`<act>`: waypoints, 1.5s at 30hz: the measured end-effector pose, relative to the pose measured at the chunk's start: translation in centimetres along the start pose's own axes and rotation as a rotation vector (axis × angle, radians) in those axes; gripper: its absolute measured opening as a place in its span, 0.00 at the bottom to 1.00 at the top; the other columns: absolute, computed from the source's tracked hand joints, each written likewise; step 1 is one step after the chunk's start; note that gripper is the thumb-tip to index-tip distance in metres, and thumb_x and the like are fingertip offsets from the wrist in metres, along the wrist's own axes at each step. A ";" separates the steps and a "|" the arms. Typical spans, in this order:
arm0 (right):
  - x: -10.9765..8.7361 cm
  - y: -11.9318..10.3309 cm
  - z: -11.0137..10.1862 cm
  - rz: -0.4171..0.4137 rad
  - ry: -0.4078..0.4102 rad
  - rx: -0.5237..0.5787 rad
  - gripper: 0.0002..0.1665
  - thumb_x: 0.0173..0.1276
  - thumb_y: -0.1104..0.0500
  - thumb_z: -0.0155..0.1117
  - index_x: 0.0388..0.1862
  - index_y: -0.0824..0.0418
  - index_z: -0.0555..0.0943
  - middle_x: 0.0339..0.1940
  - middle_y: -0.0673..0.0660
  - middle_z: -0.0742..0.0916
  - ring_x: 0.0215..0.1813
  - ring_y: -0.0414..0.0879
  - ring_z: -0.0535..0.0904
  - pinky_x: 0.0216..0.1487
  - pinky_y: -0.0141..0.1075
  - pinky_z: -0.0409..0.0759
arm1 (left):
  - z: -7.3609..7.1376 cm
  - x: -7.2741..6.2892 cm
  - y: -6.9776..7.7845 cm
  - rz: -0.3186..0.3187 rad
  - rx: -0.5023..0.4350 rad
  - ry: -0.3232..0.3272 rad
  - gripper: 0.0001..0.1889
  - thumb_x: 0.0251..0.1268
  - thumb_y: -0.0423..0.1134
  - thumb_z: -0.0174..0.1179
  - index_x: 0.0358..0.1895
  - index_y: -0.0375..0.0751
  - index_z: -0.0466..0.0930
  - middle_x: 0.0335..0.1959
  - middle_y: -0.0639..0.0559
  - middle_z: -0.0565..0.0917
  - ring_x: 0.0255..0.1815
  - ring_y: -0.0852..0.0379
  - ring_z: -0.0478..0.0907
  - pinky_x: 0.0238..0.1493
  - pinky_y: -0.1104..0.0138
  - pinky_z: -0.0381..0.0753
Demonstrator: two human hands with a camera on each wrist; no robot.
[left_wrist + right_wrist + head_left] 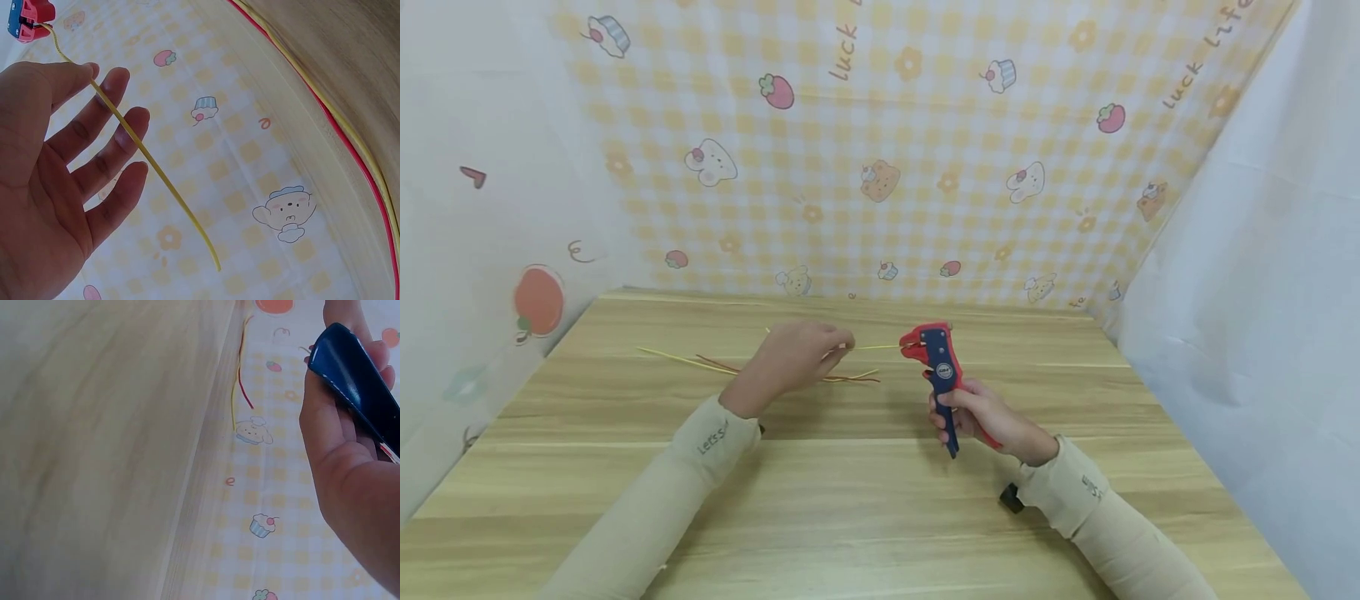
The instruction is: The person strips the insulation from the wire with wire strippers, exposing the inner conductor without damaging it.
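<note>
My left hand [797, 357] pinches a thin yellow wire [165, 172] between thumb and forefinger, the other fingers spread loosely. One end of this wire hangs free past the palm in the left wrist view. Its other end runs into the red jaws of a wire stripper [942, 360] with a blue body. Round the stripper's handles, my right hand [988, 417] keeps the tool upright above the table, nose towards the left hand. In the right wrist view a blue handle [356, 381] lies across the palm, while the tool's head is out of sight.
Loose yellow wires [673, 356] and a red wire [340, 134] lie on the wooden table [850, 517] beneath and beside the left hand. A patterned cloth [820, 167] hangs behind the table's back edge. White sheeting [1247, 275] stands along the right side.
</note>
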State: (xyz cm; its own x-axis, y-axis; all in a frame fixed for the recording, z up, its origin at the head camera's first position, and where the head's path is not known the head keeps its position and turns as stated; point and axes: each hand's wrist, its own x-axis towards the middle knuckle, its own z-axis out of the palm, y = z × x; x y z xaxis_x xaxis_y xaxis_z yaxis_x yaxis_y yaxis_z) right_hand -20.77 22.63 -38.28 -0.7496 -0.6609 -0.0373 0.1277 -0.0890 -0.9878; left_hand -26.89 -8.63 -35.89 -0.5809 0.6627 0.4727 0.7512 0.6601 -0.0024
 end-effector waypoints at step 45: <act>0.6 0.6 1.0 0.009 0.118 0.020 0.13 0.75 0.61 0.47 0.26 0.57 0.66 0.15 0.45 0.67 0.15 0.37 0.62 0.16 0.29 0.67 | -0.2 2.0 3.0 -0.098 -0.207 -0.073 0.07 0.71 0.41 0.60 0.45 0.49 0.86 0.38 0.58 0.88 0.33 0.63 0.82 0.30 0.67 0.79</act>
State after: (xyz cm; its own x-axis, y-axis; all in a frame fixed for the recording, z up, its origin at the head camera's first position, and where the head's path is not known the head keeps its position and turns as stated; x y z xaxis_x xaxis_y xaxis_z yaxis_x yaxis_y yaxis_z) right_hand -20.49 21.41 -38.73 -0.8196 -0.5692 -0.0645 0.1462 -0.0990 -0.9843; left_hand -25.71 -5.41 -34.79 -0.6694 0.6280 0.3969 0.7342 0.6409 0.2241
